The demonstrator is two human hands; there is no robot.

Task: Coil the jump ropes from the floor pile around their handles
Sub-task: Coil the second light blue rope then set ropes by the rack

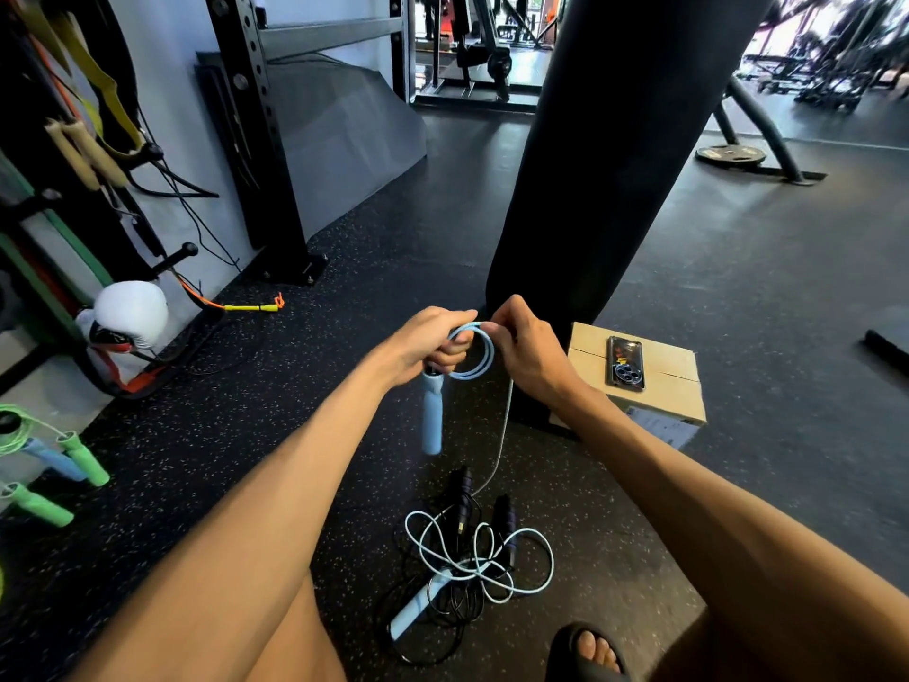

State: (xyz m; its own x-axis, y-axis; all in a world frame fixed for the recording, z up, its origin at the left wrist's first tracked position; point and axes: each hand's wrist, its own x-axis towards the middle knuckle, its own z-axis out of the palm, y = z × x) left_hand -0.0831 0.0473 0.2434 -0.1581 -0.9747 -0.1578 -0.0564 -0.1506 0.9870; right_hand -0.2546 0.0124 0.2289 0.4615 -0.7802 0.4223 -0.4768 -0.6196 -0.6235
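My left hand [433, 339] grips the top of a light blue jump rope handle [432, 420] that hangs downward. A small loop of light blue cord [484, 359] curls beside that hand. My right hand [524, 344] pinches the cord at the top of the loop. From there the cord runs down to the floor pile [479, 558], where the second light blue handle [413, 610] lies tangled with a black rope with dark handles [504, 516].
A black punching bag [605, 164] hangs just behind my hands. A cardboard box [661, 391] with a phone [624, 361] on it sits to the right. Green and blue rope handles [74, 460] lie at left near a white boxing glove [130, 312]. My sandalled foot [588, 652] is at the bottom.
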